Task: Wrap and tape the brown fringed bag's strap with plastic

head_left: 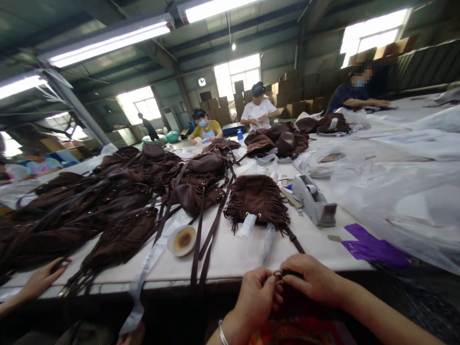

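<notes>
At the table's front edge, my left hand (254, 296) and my right hand (309, 277) meet with fingertips pinched together. Between them is a small metal ring (278, 276), blurred and partly covered by the fingers. Just beyond lies a dark brown fringed bag (256, 199), with white wrapping (247, 225) around part of its hardware. The bag's strap (295, 241) runs down toward my right hand; whether it joins the ring I cannot tell. A clear plastic strip (267, 243) lies between the bag and my hands.
A grey tape dispenser (313, 200) and purple sheet (373, 247) lie to the right, a small dish (182, 240) to the left. Brown bags (122, 191) pile up at left. Plastic sheeting (402, 191) covers the right side. A co-worker's hand (45, 280) is at far left.
</notes>
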The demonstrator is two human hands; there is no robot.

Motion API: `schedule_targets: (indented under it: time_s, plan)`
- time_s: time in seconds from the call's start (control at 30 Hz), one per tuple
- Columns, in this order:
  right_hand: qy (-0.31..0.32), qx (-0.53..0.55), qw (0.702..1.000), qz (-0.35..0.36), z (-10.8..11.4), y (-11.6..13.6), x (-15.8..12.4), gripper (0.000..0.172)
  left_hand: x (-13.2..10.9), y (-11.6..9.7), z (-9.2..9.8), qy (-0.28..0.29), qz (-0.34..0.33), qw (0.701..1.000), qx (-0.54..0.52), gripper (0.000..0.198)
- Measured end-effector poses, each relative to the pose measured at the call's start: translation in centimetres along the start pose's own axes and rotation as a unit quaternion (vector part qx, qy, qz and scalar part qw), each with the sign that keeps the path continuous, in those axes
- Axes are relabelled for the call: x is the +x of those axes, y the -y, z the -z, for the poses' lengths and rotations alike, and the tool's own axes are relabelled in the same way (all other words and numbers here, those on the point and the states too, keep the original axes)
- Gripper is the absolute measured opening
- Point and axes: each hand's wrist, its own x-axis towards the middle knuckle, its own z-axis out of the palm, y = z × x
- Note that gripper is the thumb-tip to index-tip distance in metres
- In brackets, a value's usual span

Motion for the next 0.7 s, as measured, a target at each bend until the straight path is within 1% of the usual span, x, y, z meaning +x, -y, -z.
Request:
schedule_targets:
  time_s: [0.07,0.13,0.2,0.27,0.33,0.4,0.43,0.5,0.57,0.6,0.63,0.67,0.7]
  plan:
    - [0.01,-0.007,1.0,-0.026,-0.9,0.0,0.2,0.026,-0.3,0.3,0.1,-0.006,-0.036,0.998,0.055,0.04]
    - [0.01,-0.026,0.999,-0.044,-1.7,-0.4,0.2,0.029,-0.5,0.7,0.4,-0.023,-0.09,0.987,0.134,0.033]
    - [0.004,-0.038,0.998,-0.049,-2.2,-0.9,0.2,0.03,-0.4,1.2,0.6,-0.032,-0.119,0.975,0.187,0.031]
    - [0.008,-0.025,0.999,-0.037,-2.5,-1.3,0.2,0.029,-0.1,2.0,0.8,-0.025,-0.107,0.976,0.188,0.033]
    - [0.027,-0.002,0.999,-0.021,-2.5,-1.6,0.2,0.025,0.3,2.7,0.9,-0.018,-0.082,0.982,0.17,0.035]
    - [0.041,0.003,0.999,-0.006,-2.4,-1.5,0.3,0.024,0.2,2.9,0.9,-0.016,-0.066,0.984,0.165,0.036]
    - [0.038,-0.005,0.999,0.0,-2.3,-1.4,0.5,0.025,-0.1,2.6,1.1,-0.013,-0.073,0.982,0.176,0.036]
    - [0.016,-0.029,0.999,0.015,-2.0,-1.4,0.8,0.027,-1.0,1.4,1.8,-0.009,-0.115,0.967,0.228,0.035]
    - [-0.013,-0.052,0.998,0.03,-1.4,-1.8,1.3,0.027,-2.0,-0.6,3.6,-0.034,-0.182,0.934,0.306,0.034]
    - [-0.028,-0.062,0.997,0.036,-1.0,-2.2,1.6,0.026,-2.5,-1.7,5.0,-0.066,-0.213,0.913,0.343,0.035]
    - [-0.043,-0.071,0.996,0.038,-0.7,-2.7,1.8,0.026,-2.7,-2.8,6.8,-0.11,-0.238,0.89,0.374,0.034]
    - [-0.057,-0.08,0.995,0.036,-0.4,-3.3,2.0,0.025,-2.8,-3.8,9.0,-0.165,-0.256,0.867,0.394,0.034]
    - [-0.068,-0.087,0.993,0.031,-0.3,-3.9,2.2,0.024,-2.7,-4.5,11.4,-0.233,-0.271,0.842,0.404,0.033]
